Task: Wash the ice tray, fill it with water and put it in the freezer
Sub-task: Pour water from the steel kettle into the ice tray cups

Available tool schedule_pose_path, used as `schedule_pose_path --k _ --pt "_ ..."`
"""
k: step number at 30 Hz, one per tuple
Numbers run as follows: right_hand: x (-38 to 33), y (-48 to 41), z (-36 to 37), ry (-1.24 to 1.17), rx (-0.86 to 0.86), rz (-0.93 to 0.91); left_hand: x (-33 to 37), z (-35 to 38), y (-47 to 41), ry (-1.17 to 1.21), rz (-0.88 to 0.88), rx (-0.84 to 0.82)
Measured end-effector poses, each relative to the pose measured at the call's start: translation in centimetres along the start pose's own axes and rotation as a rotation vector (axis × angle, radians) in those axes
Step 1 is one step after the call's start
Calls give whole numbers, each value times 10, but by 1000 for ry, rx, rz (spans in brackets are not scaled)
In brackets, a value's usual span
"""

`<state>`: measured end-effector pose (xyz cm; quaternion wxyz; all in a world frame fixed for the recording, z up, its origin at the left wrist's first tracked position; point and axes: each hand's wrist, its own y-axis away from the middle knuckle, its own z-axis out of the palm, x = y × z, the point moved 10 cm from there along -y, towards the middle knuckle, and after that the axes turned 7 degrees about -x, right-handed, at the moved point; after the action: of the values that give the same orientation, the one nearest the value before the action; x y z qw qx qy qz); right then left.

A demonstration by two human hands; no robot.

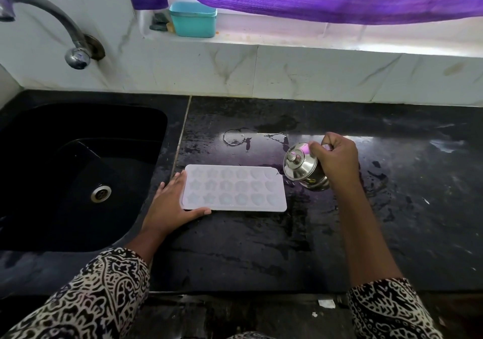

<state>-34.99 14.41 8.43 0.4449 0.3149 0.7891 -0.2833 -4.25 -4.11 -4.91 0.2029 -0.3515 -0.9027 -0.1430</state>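
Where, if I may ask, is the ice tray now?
In the head view, the ice tray lies flat on the black counter, right of the sink, between the left hand and the tilted steel container.

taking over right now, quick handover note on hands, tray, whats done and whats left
Left hand: flat on the counter, fingers against the ice tray's left end, thumb along its near edge.
Right hand: grips a steel pot, tipped toward the tray's right end.
Tray: flat on the wet counter, right of the sink.
Done: cannot tell how full the cells are.
Left: finish filling, carry it level to the freezer, which is not in view.
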Motion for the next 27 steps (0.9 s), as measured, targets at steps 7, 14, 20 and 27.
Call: schedule_pose_path --k 7,14,20,27 --pt "16 1 -6 -200 59 124 0 1 0 -1 3 -4" --pt "26 5 6 -612 120 254 -2 2 -1 17 6 -14" --pt "0 1 41 -639 7 195 0 1 0 25 13 -20" --pt "-31 6 96 -521 -117 137 -1 1 -1 23 26 -29"
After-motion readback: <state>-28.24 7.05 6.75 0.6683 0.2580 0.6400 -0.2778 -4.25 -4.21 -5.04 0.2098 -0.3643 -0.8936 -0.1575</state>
